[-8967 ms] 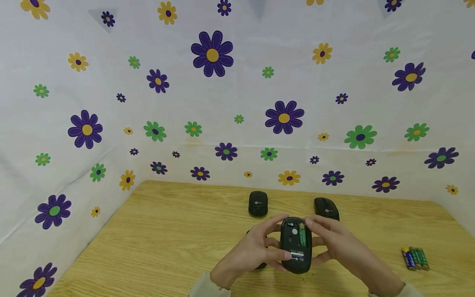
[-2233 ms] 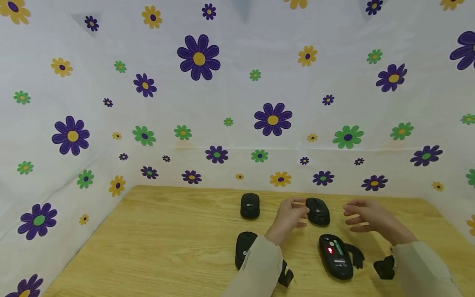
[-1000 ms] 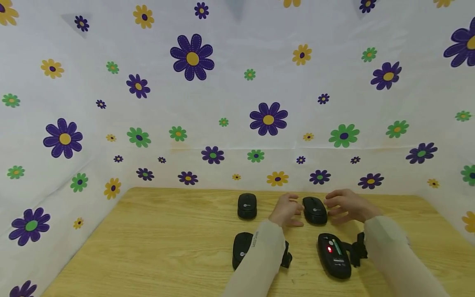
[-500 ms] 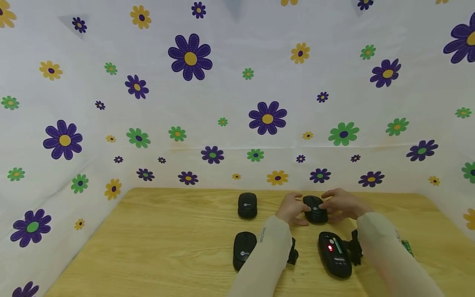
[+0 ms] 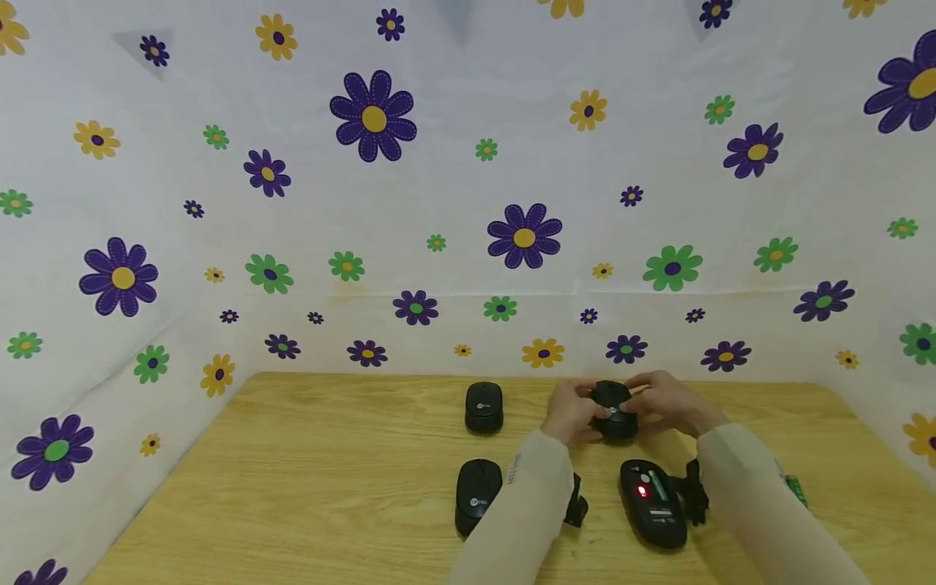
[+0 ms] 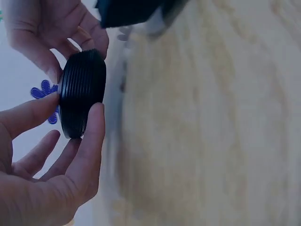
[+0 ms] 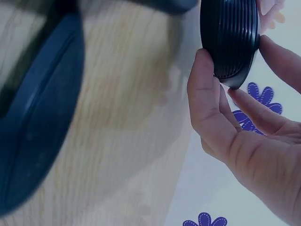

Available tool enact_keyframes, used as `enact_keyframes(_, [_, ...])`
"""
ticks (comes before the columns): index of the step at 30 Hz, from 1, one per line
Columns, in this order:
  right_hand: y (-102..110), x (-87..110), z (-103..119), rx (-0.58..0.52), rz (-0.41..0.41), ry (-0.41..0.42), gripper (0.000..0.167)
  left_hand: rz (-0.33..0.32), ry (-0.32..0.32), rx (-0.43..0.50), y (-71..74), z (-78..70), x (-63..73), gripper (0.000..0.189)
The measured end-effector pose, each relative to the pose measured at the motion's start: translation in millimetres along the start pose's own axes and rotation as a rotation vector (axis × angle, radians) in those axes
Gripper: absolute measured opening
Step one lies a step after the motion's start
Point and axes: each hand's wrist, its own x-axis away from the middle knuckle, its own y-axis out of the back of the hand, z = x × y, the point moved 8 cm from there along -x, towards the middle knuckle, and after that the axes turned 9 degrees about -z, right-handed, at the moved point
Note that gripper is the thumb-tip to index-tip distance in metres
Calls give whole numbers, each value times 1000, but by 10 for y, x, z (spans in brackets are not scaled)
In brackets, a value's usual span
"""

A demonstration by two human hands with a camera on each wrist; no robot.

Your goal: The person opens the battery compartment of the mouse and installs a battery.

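At the back right of the table, both hands hold a black computer mouse (image 5: 613,398), top side up in the head view. My left hand (image 5: 570,413) pinches its left side, and my right hand (image 5: 669,403) grips the right. The left wrist view shows the mouse's ribbed edge (image 6: 82,80) between the thumb and fingers of the left hand (image 6: 56,183). In the right wrist view, the right hand (image 7: 254,141) has its thumb and fingertips on the same mouse (image 7: 229,37). Nearer me lies an upturned mouse (image 5: 661,524), its red light lit and a green battery (image 5: 657,485) in its open compartment.
Two more black mice stand left of the hands, one at the back (image 5: 484,408) and one nearer (image 5: 477,494), partly behind the left sleeve. Green batteries (image 5: 797,491) show beside the right sleeve. A flowered cloth (image 5: 439,203) hangs behind the wooden table (image 5: 314,479).
The opened mouse, earlier held bottom up in both hands, now lies on the table with its light on. Both hands have moved to the back right mouse and taken hold of it.
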Motion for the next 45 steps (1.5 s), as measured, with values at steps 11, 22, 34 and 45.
enact_keyframes(11, [-13,142,174,-115,7,74,60,114,-59,40,184,-216,100,59])
enact_keyframes(22, [-68,346,347,-159,-10,153,60,227,-91,31,377,-338,205,62])
enact_keyframes(34, [-174,456,452,-223,17,205,61,270,-109,27,580,-359,286,64])
enact_keyframes(45, [-256,572,525,-230,28,235,60,273,-110,60,697,-339,391,65])
